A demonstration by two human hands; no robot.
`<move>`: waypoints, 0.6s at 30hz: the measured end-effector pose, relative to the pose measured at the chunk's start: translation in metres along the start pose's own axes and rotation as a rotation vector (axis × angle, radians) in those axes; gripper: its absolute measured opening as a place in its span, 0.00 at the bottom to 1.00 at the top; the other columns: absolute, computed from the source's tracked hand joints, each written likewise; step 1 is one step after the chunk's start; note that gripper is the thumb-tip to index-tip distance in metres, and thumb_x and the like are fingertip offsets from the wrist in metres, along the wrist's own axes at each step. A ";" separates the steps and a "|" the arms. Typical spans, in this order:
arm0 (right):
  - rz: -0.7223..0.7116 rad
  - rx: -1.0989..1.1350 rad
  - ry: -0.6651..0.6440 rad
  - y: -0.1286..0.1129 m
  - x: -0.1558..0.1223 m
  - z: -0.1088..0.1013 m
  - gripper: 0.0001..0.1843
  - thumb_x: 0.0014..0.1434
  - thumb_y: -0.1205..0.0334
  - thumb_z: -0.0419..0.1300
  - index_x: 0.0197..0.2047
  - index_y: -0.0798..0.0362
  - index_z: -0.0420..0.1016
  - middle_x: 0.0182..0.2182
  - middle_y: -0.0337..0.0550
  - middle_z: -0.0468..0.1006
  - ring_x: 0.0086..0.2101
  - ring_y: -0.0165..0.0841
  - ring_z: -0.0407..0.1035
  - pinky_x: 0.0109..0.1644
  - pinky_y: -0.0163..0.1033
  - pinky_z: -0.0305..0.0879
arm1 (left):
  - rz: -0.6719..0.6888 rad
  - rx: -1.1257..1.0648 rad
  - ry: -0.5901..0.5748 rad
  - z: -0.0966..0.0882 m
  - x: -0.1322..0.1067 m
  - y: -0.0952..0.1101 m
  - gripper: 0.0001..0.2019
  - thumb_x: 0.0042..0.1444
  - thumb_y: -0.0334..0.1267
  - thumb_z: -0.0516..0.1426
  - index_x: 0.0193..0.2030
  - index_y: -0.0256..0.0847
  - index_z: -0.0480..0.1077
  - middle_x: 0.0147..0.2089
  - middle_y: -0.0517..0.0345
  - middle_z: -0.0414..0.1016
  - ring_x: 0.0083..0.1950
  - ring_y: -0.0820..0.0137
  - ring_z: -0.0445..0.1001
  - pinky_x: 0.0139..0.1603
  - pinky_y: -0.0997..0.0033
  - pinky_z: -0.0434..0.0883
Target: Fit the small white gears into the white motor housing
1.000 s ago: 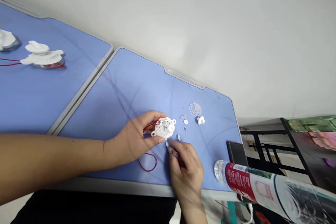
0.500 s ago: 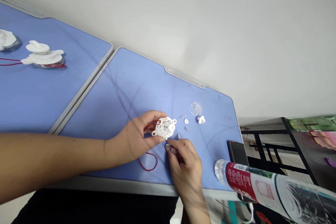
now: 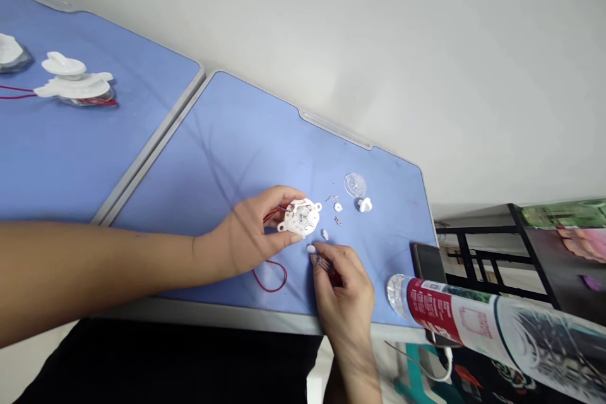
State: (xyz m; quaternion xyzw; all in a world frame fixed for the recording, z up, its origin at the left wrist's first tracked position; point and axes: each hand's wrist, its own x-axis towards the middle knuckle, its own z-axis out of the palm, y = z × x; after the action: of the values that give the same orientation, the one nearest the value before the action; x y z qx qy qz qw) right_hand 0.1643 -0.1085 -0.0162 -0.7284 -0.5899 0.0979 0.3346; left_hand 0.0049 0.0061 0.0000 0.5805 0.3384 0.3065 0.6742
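My left hand (image 3: 258,222) grips a round white plastic housing (image 3: 303,218) by its edges. The housing has small ear-like lugs, its inner mechanism is exposed, and red wires run from it under my fingers. A loop of red wire (image 3: 271,278) lies on the table below. My right hand (image 3: 345,284) is closed in a pinch, just below and right of the housing and apart from it. Between its fingertips is a small shiny part with a white disc (image 3: 311,249) at its end; the fingers hide most of it. Another small white disc (image 3: 325,235) is beside the fingertips.
Farther up lie a small white gear (image 3: 338,207), tiny metal pins (image 3: 338,221), a clear round cover (image 3: 355,185) and a white knob (image 3: 365,204). At right are a phone (image 3: 428,271) and a large water bottle (image 3: 435,309). Knobbed white assemblies (image 3: 73,84) sit on the left table.
My right hand has moved slightly right, away from the housing, carrying the small part with the white disc. My left hand keeps its grip. The whole view has shifted slightly.
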 end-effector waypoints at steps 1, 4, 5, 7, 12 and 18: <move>-0.003 -0.001 0.004 0.001 0.000 0.000 0.11 0.61 0.66 0.56 0.41 0.52 0.80 0.33 0.44 0.78 0.31 0.32 0.72 0.35 0.37 0.71 | 0.001 -0.003 -0.003 0.000 0.000 0.000 0.19 0.50 0.35 0.62 0.51 0.41 0.68 0.52 0.54 0.77 0.53 0.63 0.77 0.57 0.63 0.73; -0.018 -0.009 0.016 0.002 -0.002 -0.001 0.11 0.61 0.65 0.56 0.42 0.51 0.80 0.33 0.44 0.78 0.31 0.33 0.72 0.36 0.38 0.71 | 0.005 -0.014 -0.009 0.000 0.000 0.001 0.19 0.50 0.34 0.62 0.51 0.41 0.67 0.53 0.53 0.77 0.53 0.64 0.77 0.57 0.62 0.74; -0.019 -0.010 0.019 0.002 -0.003 -0.001 0.11 0.62 0.65 0.56 0.42 0.51 0.80 0.33 0.44 0.78 0.31 0.33 0.72 0.36 0.38 0.71 | 0.008 -0.018 -0.009 0.000 -0.001 0.001 0.19 0.50 0.34 0.61 0.51 0.41 0.67 0.53 0.53 0.77 0.53 0.64 0.77 0.57 0.62 0.74; -0.017 -0.009 0.020 0.002 -0.004 -0.002 0.11 0.62 0.66 0.55 0.42 0.52 0.80 0.32 0.44 0.78 0.30 0.32 0.72 0.34 0.37 0.70 | 0.011 -0.024 -0.007 0.001 -0.001 0.001 0.19 0.50 0.34 0.61 0.50 0.41 0.67 0.52 0.53 0.77 0.53 0.64 0.77 0.57 0.62 0.74; -0.033 -0.014 0.050 0.003 -0.004 -0.004 0.11 0.61 0.68 0.55 0.41 0.53 0.80 0.31 0.43 0.77 0.29 0.31 0.71 0.33 0.35 0.69 | 0.007 -0.034 0.000 0.002 0.000 0.000 0.19 0.49 0.34 0.61 0.50 0.40 0.67 0.52 0.53 0.77 0.53 0.63 0.77 0.58 0.59 0.73; 0.003 -0.036 0.114 0.013 0.011 -0.015 0.10 0.61 0.66 0.57 0.39 0.54 0.81 0.30 0.43 0.77 0.28 0.31 0.70 0.32 0.36 0.68 | 0.011 0.000 -0.011 0.001 0.000 0.000 0.20 0.50 0.35 0.62 0.50 0.40 0.67 0.52 0.52 0.77 0.52 0.63 0.77 0.57 0.59 0.73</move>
State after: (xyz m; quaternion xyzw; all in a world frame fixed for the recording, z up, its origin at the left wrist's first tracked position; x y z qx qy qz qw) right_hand 0.1860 -0.1044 -0.0104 -0.7397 -0.5701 0.0461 0.3545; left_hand 0.0055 0.0054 0.0005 0.5840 0.3315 0.3068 0.6745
